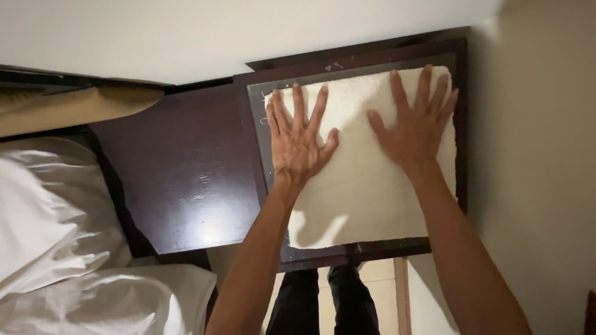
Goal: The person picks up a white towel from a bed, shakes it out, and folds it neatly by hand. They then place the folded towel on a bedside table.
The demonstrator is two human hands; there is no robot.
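We see both hands pressed flat, palms down and fingers spread, gripping nothing. The left hand [298, 141] lies on the near-left part of a cream towel [372, 193], and the right hand [417, 119] rests on its far-right part, the two a little apart with bare towel between them. The towel lies spread under both palms inside a shallow dark tray [263, 158], filling it almost to the rim; nothing else shows in it. The tray sits on a dark wooden bedside table [180, 174], whose glossy top stretches to the left of the left hand. Farther left lie white bedding [39, 227] and a tan headboard [53, 108]. A pale wall [553, 169] rises just right of the right hand.
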